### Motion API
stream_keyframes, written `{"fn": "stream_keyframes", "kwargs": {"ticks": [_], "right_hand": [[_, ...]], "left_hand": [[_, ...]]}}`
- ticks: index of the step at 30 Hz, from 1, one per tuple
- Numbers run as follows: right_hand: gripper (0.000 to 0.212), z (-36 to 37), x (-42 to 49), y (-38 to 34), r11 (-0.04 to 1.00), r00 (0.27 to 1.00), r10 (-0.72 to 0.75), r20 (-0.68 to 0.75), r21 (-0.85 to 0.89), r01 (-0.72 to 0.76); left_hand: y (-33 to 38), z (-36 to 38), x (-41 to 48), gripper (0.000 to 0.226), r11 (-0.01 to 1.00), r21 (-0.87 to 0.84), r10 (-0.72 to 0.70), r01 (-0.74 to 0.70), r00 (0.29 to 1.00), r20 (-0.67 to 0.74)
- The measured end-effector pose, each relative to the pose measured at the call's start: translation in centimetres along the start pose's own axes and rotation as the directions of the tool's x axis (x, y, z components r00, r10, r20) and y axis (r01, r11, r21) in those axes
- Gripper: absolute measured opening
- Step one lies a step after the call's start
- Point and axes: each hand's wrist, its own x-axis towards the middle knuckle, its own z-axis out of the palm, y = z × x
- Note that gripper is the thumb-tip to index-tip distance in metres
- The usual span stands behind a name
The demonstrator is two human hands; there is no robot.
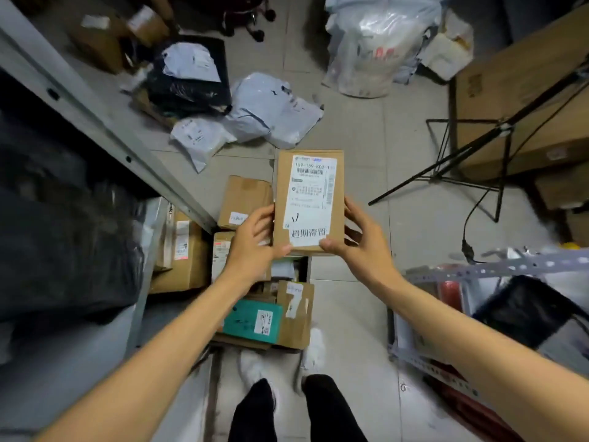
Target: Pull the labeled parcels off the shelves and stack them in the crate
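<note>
Left grip and right grip, outstretched, seemingly clasp parcel.

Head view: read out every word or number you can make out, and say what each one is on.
"159-159-K02-1": top line of the shipping label on the cardboard box.
"超期滞留": white sticker at the box's near end.
Fine print and barcodes on that label: too small to read.
Labels on the teal box, the floor cartons and the mailer bags: blurred, unreadable.

Label on the cardboard parcel — "159-159-K02-1" at top, "超期滞留" on the sticker below
</note>
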Motion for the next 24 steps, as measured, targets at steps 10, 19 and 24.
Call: {"fn": "stream_keyframes", "kwargs": {"ticks": [10,19,24], "right_hand": [[0.083,7.6,-0.2,22.5,0.948,0.948,0.318,0.024,-0.038,-0.317],[0.076,11.8,3.5,32.6,0.91,0.91,0.414,0.035,-0.037,-0.413],[0.072,11.0,4.5,33.4,0.898,0.898,0.439,0.023,-0.015,-0.439]], "left_hand": [[-23.2,1.7,2.7,0.078,0.958,0.034,-0.283,0.284,0.959,-0.025],[-33.2,2.0,7.3,0.081,0.929,0.098,-0.346,0.356,0.933,-0.102],[-33.5,2.3,8.5,0.077,0.934,0.066,-0.345,0.351,0.934,-0.088]]}}
